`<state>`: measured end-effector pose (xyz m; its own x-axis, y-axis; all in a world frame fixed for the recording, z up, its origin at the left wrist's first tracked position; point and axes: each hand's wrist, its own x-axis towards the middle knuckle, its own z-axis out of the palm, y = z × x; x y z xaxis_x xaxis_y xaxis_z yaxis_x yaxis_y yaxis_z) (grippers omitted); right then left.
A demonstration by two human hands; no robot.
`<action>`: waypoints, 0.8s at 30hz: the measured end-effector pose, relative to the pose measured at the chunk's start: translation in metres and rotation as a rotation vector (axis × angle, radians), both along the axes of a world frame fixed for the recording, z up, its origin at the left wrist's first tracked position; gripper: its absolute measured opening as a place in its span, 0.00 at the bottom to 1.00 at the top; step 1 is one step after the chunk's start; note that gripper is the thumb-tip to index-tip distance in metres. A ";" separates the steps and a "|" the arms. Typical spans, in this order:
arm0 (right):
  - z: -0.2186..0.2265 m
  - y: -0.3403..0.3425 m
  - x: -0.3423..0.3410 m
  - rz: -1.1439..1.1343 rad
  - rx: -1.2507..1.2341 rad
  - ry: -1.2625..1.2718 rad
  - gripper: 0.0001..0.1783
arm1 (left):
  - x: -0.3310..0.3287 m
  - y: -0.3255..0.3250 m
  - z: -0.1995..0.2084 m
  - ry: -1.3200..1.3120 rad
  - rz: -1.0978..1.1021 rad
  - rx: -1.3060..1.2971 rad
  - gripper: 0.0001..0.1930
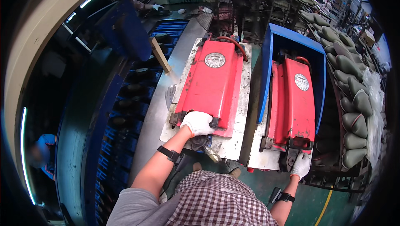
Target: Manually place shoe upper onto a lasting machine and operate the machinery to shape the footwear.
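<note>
Two long red machine covers stand side by side in front of me, the left cover [214,82] and the right cover [293,97]. My left hand [198,123], in a white glove, is closed around the black handle [214,122] at the near end of the left cover. Below the right cover's black handle [301,143], my right hand [301,165], also gloved, rests against the machine's front edge beside a dark metal bracket [291,159]. Its fingers look curled; what they grip is hidden.
A blue open-fronted hood [268,55] surrounds the right machine. Rows of grey-green shoe-shaped pieces [354,122] fill a rack at the right. On the left runs a blue conveyor [133,97] with dark pieces; a grey glove [170,94] lies beside the left machine. Another person [46,151] is at far left.
</note>
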<state>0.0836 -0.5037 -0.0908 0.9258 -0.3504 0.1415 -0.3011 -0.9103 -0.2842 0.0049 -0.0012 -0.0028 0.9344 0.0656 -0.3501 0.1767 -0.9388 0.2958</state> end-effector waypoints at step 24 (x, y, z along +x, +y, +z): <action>0.009 0.003 0.000 -0.039 0.041 0.103 0.23 | 0.000 -0.001 0.001 0.016 0.011 0.003 0.20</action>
